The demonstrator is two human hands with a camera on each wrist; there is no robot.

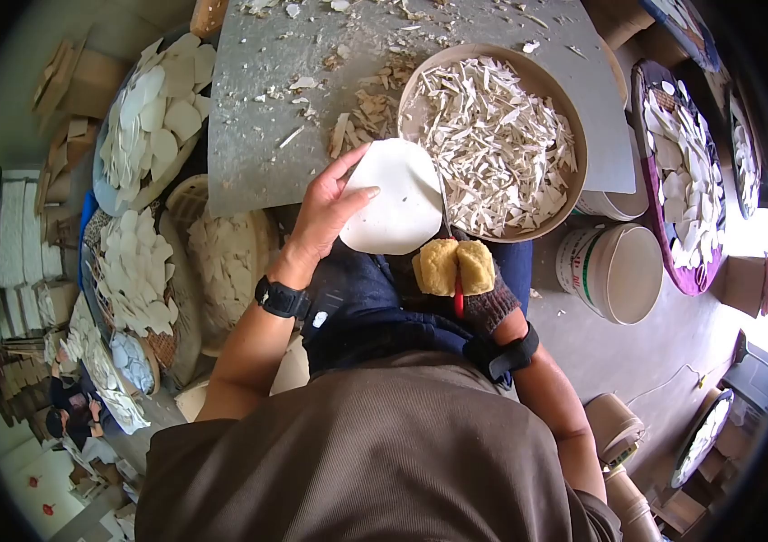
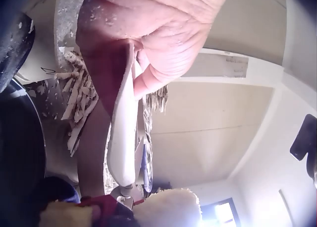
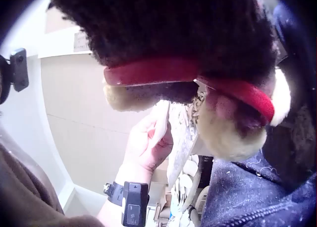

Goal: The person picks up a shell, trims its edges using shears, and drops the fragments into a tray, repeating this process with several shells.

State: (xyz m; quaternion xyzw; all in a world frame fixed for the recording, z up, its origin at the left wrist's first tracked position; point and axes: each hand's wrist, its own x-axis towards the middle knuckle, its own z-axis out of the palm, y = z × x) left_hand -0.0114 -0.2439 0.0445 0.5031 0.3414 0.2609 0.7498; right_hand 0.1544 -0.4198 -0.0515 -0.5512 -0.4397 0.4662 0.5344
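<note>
Treat thin white rounded disc [image 1: 393,200] of dry-looking sheet material as probably light, fairly stiff, easily chipped; grip by rim with thumb on face. Find pinched in left hand [image 1: 322,210], ahead and left of gloved right hand [image 1: 492,305], clamped round red-handled metal shears [image 1: 459,296] padded with yellow foam [image 1: 477,268].
</note>
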